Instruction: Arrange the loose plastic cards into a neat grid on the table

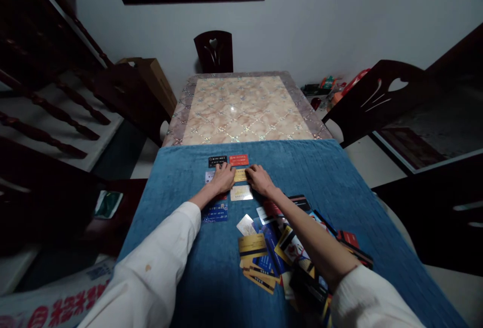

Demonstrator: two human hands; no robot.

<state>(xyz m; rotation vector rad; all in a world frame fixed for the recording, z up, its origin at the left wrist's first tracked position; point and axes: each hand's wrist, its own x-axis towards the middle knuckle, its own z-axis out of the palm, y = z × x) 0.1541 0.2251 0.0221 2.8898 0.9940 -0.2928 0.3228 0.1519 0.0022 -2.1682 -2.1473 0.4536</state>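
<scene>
- Between the person's two hands, in the head view, a gold card (240, 175) lies flat on the blue cloth (169, 177), its long axis running left to right across the person's front.
- Neither hand is plainly nearer: the left hand (224, 177) is at the card's left end and the right hand (259, 179) at its right end, so the card sits inward of both, a short reach along its own length.
- Left fingers are bent and spread a little, tips down; they also cover part of a pale card (209, 176). I can't tell from this side whether they pinch anything or merely rest.
- Right fingers are curled together, tips at the gold card's edge; whether they have hold of it, I can't make out.
- As for looks, it is a thin, yellowish-gold rectangle with dark print too small to read, both ends partly masked by fingers.
- Just beyond it lies a red card (239, 159), with a black card (218, 160) to that one's left; just nearer the person is a cream card (241, 193).
- Under and beside the right forearm spreads a loose card pile (252, 240), overlapping every which way.
</scene>
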